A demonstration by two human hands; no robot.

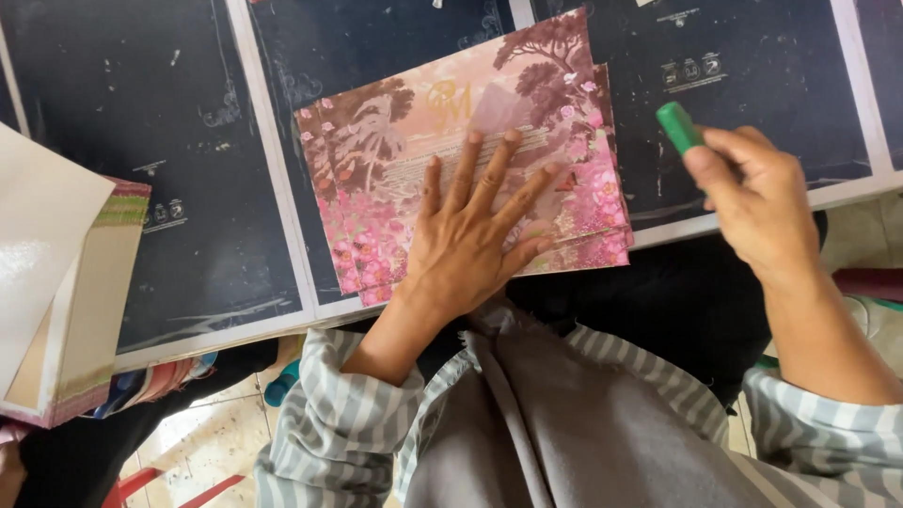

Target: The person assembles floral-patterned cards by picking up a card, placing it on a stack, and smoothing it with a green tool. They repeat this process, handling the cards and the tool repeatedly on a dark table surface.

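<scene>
My left hand point(475, 230) lies flat, fingers spread, on a pink flowered card point(395, 169) printed with brown trees. More cards of the same kind stick out beneath it at the right and bottom edges. The cards rest on a dark printed work surface point(169, 160) near its front edge. My right hand point(748, 198) hovers to the right of the cards, closed around a green stick-shaped object point(677, 125) whose tip points up and left. Only the green end shows; the rest is hidden in my fingers.
A stack of cream and patterned cards or boxes point(66, 292) stands at the left, overhanging the table edge. White lines divide the dark surface into panels. My grey striped sleeves and grey cloth point(564, 414) fill the bottom. Floor tiles show below left.
</scene>
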